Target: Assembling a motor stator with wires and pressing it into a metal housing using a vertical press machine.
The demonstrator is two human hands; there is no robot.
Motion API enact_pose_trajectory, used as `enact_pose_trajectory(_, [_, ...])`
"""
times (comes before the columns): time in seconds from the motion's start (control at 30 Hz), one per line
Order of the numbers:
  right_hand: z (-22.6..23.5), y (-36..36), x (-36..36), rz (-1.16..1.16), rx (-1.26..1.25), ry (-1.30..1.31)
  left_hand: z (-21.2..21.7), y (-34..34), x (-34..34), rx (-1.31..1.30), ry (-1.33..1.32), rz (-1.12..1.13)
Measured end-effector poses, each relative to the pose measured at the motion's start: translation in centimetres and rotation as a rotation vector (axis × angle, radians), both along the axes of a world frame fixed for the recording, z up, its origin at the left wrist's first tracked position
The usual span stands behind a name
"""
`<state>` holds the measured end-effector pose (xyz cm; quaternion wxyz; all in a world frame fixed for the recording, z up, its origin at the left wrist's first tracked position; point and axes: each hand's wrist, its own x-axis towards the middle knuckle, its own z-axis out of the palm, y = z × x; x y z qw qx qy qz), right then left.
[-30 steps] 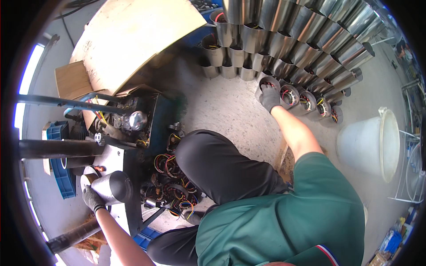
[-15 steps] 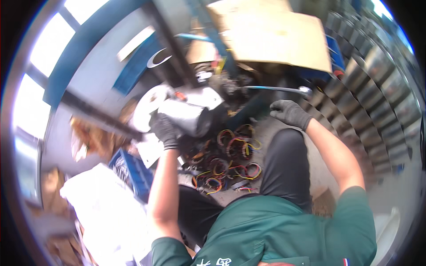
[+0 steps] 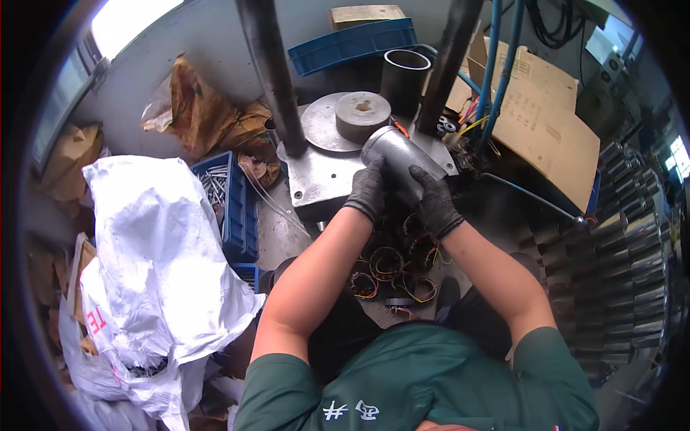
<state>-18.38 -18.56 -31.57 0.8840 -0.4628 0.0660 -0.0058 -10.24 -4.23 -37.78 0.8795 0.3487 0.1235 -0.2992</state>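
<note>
Above the press plate (image 3: 327,176), two gloved hands, left (image 3: 368,190) and right (image 3: 435,201), both gripping one grey metal cylinder (image 3: 399,154).

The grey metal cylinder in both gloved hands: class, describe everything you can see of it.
The grey metal cylinder is a smooth, dull-silver tube, seemingly steel or aluminium, with a rounded closed end pointing up-left. It lies tilted above the press plate, just beside the round die block. The left hand grips its lower side and the right hand its near end, both in black gloves. Its near end is hidden.
</note>
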Motion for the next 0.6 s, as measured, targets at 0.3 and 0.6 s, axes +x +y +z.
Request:
enact_pose_trajectory(0.3, [3.3,-1.8,0.7,-0.069,-1.253,-0.665,8.0,-2.5,-2.3,-0.211,-0.071,0.108])
enact_pose_trajectory(0.6, [12.8,1.1,8.1,0.022,-1.421,-0.771,7.2,-2.5,5.3,-0.838,-0.382,0.033])
